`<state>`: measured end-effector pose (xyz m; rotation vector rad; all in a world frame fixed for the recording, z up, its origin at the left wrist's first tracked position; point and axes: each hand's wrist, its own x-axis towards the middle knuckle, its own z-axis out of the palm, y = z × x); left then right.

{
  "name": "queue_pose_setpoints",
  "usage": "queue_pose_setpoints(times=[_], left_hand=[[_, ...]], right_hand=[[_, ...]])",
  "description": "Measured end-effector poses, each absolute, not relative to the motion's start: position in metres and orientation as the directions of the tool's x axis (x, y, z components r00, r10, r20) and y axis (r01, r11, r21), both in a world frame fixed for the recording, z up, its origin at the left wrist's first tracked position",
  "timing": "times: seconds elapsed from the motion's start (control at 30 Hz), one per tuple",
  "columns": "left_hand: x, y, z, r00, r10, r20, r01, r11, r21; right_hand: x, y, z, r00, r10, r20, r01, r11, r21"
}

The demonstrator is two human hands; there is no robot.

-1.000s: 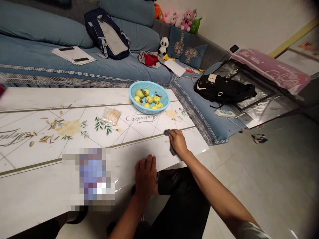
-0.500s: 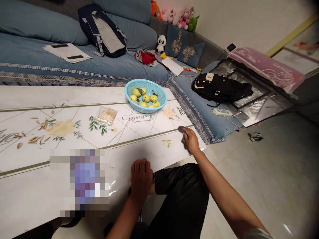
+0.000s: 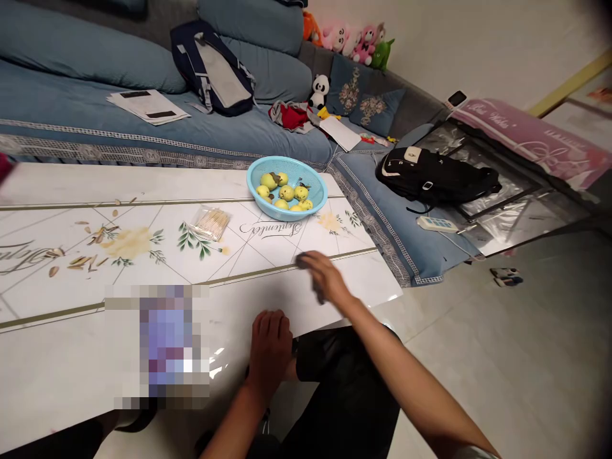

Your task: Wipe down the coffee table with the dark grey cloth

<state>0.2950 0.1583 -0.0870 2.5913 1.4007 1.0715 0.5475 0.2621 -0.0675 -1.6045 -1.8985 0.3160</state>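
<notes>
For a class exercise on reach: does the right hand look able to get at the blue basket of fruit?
Probably yes: no object shows between the right hand and the blue basket, which is open at the top, though the dark cloth in that hand might hinder grasping.

- Your white, flower-printed desk (image 3: 50, 366) with olive bands
- On it, a blue basket (image 3: 315, 187) of yellow fruit (image 3: 286, 193)
- Left of that, a packet of sticks (image 3: 213, 223)
- Farther left, scattered husks (image 3: 79, 261)
- A dark cloth (image 3: 318, 291) under your right hand (image 3: 327, 279)
</notes>
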Motion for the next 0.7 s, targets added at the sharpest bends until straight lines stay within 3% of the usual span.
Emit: queue_pose_setpoints(times=[0.1,0.23,0.3,0.37,0.43,0.5,0.57,0.7], left_hand=[[0.296,0.157,-0.090,0.362,0.742,0.564,0.743,-0.595,0.306],[0.297,0.158,-0.090,0.369,0.744,0.557,0.747,-0.594,0.298],[0.296,0.159,-0.089,0.378,0.734,0.564,0.740,-0.606,0.292],[0.295,0.160,-0.087,0.388,0.726,0.568,0.731,-0.617,0.291],[0.294,0.161,-0.085,0.397,0.721,0.569,0.725,-0.626,0.288],[0.294,0.162,-0.083,0.398,0.715,0.574,0.724,-0.629,0.282],[0.295,0.162,-0.083,0.385,0.708,0.592,0.725,-0.629,0.281],[0.297,0.162,-0.091,0.344,0.686,0.641,0.719,-0.632,0.291]], right_hand=[[0.643,0.265,-0.043,0.260,0.907,0.330,0.863,-0.064,-0.502],[0.622,0.281,-0.045,0.348,0.864,0.364,0.861,-0.141,-0.488],[0.557,0.283,-0.062,0.245,0.902,0.356,0.870,-0.042,-0.492],[0.492,0.279,-0.078,-0.049,0.935,0.351,0.830,0.233,-0.507],[0.457,0.270,-0.087,-0.227,0.908,0.352,0.761,0.391,-0.518],[0.464,0.258,-0.088,-0.277,0.891,0.359,0.728,0.439,-0.527],[0.510,0.246,-0.084,-0.191,0.912,0.364,0.758,0.372,-0.535],[0.636,0.256,-0.068,0.236,0.916,0.323,0.873,-0.053,-0.485]])
